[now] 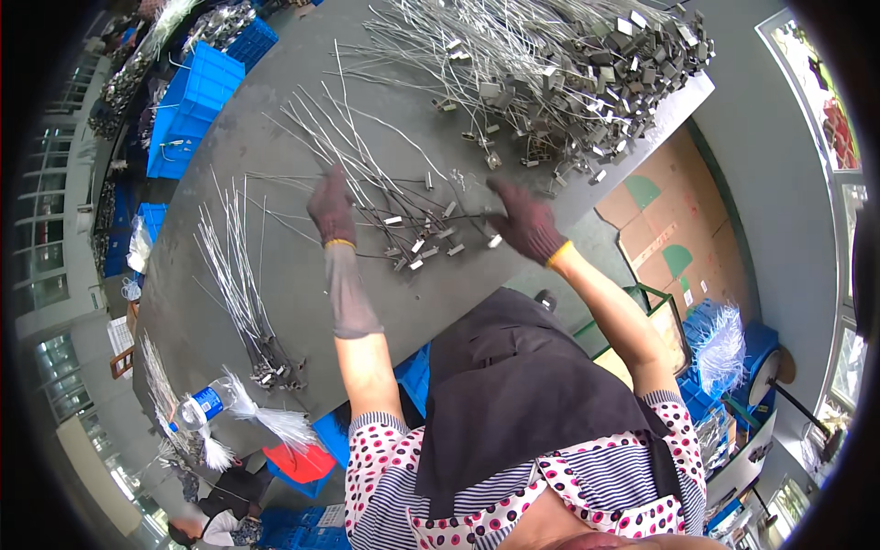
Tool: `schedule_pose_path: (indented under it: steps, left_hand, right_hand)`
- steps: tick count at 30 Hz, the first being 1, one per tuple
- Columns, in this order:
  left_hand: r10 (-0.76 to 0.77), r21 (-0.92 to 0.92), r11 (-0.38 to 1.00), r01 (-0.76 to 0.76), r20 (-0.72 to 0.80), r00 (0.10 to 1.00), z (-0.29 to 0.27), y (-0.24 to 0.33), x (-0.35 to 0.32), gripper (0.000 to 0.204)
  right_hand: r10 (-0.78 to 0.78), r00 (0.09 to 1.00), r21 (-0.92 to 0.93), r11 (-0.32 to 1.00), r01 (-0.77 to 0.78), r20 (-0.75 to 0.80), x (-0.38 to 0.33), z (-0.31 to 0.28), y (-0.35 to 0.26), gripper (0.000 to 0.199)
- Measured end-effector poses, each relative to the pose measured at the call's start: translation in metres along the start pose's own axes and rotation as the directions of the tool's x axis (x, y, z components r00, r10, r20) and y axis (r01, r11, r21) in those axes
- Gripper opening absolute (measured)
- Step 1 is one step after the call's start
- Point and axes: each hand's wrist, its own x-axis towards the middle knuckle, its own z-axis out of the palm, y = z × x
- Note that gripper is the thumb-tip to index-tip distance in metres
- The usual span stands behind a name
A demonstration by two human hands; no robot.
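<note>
My left hand (332, 209), in a dark knitted glove with a grey sleeve above it, is over the left side of a loose heap of thin wires with small metal block ends (422, 240). Its fingers point away from me and look stretched out, slightly blurred. To the right of the heap is my right hand (527, 222), gloved alike with a yellow cuff, thumb and fingers apart. A dark wire end reaches close to its thumb; I see nothing gripped. Most of the heap's block ends lie between the hands, with the silvery wires running toward the far left.
A large pile of similar wires (587, 101) covers the far right of the grey table (312, 275). A smaller bundle (261, 353) lies at the left, near a plastic bottle (197, 408). Blue crates (194, 105) stand beyond the left edge. Another person (215, 522) is at lower left.
</note>
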Motion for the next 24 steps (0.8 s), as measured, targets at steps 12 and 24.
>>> schedule_pose_path:
  steps: [12, 24]
  left_hand:
    - [-0.224, -0.221, 0.906, 0.36, 0.472, 0.853, 0.092, -0.041, -0.116, 0.023]
    - [-0.172, -0.572, 0.591, 0.568, 0.599, 0.782, 0.142, -0.078, -0.132, 0.021]
  right_hand:
    - [0.154, 0.941, 0.06, 0.988, -0.143, -0.301, 0.081, 0.035, 0.039, 0.027]
    - [0.544, 0.794, 0.306, 0.734, -0.607, 0.27, -0.163, -0.046, 0.038, 0.025]
